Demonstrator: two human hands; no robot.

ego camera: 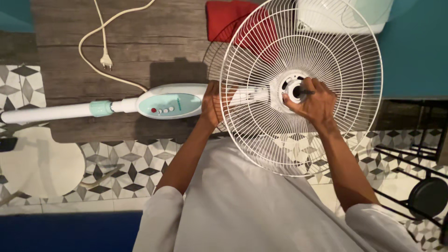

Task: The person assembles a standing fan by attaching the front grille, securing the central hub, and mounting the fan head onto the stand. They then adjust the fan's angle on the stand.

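Observation:
A white pedestal fan lies across a wooden table. Its pale green control housing [170, 105] carries a red button and several grey ones. My left hand [212, 105] grips the fan's neck just behind the round white wire grille [261, 37]. My right hand [311, 99] reaches in front of the grille and closes its fingers on the white ring [292, 87] at the grille's centre hub. The motor behind the grille is mostly hidden.
The fan's white pole [46, 113] runs off to the left. Its white cord and plug [106, 60] curl on the wooden table [140, 37]. A red cloth [226, 18] lies behind the grille. A black metal stand [427, 196] is at lower right on the patterned tile floor [126, 165].

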